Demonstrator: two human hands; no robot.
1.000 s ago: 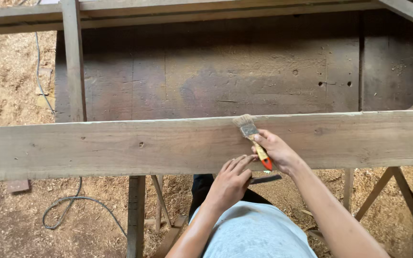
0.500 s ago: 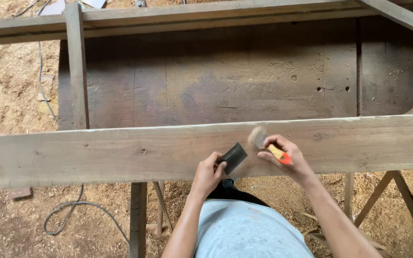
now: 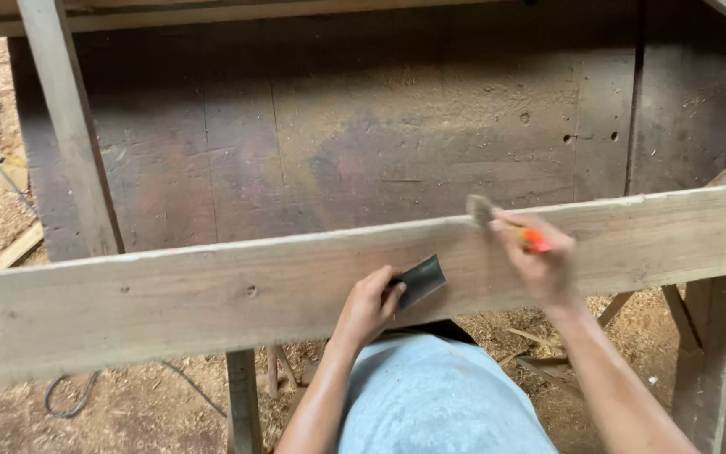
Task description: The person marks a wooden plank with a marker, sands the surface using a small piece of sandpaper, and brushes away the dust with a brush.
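While the person's pale blue shirt [image 3: 443,399] fills the bottom of the view, the left hand [image 3: 369,304] rests on the near face of a long wooden plank [image 3: 170,294], fingers curled shut around a small dark flat piece [image 3: 420,280] that lies against the wood. Just to the right, the right hand [image 3: 539,265] is closed on the orange handle of a brush [image 3: 506,223], blurred, with its bristles at the plank's upper edge. The plank rests across a trestle leg [image 3: 244,403] above a sawdust-covered floor [image 3: 128,412], where a cable [image 3: 69,395] lies. Beyond the plank stands a large dark wooden box [image 3: 338,134], open on top, holding only a dusting of sawdust.
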